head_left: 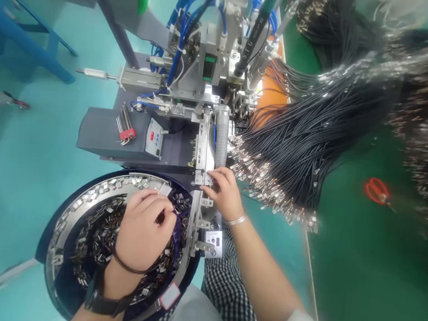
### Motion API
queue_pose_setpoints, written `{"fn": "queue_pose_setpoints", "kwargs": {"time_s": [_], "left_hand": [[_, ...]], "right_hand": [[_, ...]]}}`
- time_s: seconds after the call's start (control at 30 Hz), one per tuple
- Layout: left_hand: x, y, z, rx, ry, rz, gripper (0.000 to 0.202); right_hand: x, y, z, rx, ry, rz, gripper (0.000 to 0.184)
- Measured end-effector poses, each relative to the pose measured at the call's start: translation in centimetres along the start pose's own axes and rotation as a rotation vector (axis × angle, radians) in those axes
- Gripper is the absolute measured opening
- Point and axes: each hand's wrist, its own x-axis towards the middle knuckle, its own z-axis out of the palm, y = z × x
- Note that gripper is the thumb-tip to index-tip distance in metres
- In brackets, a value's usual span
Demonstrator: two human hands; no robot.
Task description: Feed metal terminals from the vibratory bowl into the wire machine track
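Over the vibratory bowl feeder [55, 239], your left hand [142, 231] is hovering with its fingers curling inward and its thumb bending toward the forefinger; I cannot tell whether it is gripping anything. Small metal connector shells [97, 237] are lying heaped in the bowl around and beneath that hand, and more are lining the outer track. You are wearing a black wristwatch [106, 296] on that arm. Your right hand [226, 194] is reaching to the near end of the metal feed rail [203, 147], its thumb and forefinger standing apart and its fingertips resting at the rail's edge. Beside the rail, a grey corrugated hose [221, 137] is running just beyond your right fingers. To your right, a thick bundle of black cables [289, 132] is fanning out, its metal-tipped ends pointing toward you. Leftward, red-held hex keys [127, 128] are lying on the grey controller box [100, 130].
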Motion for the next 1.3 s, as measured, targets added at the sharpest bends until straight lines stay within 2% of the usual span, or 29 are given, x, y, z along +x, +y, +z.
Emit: {"fn": "queue_pose_setpoints", "kwargs": {"time_s": [0.2,0.57,0.77,1.13,1.2,1.3], "left_hand": [[-0.2,-0.3,-0.3,-0.001,-0.010,-0.003,0.014],[-0.7,-0.9,-1.0,0.017,-0.032,-0.073,0.016],[-0.7,-0.8,-1.0,0.009,-0.044,-0.092,0.016],[-0.4,-0.6,-1.2,0.026,-0.039,-0.060,0.014],[-0.4,-0.6,-1.1,0.027,-0.042,-0.054,0.014],[-0.4,-0.7,-0.9,0.026,-0.029,-0.037,0.013]], "right_hand": [[-0.9,-0.1,1.4,-0.032,0.126,-0.035,0.034],[-0.8,-0.2,1.6,-0.025,0.153,-0.054,0.029],[-0.7,-0.3,1.4,-0.038,0.122,-0.023,0.027],[-0.6,0.2,1.5,-0.081,0.197,-0.164,0.028],[-0.4,0.2,1.3,-0.058,0.177,-0.151,0.028],[-0.4,-0.4,-0.1,0.004,0.053,-0.093,0.034]]}}
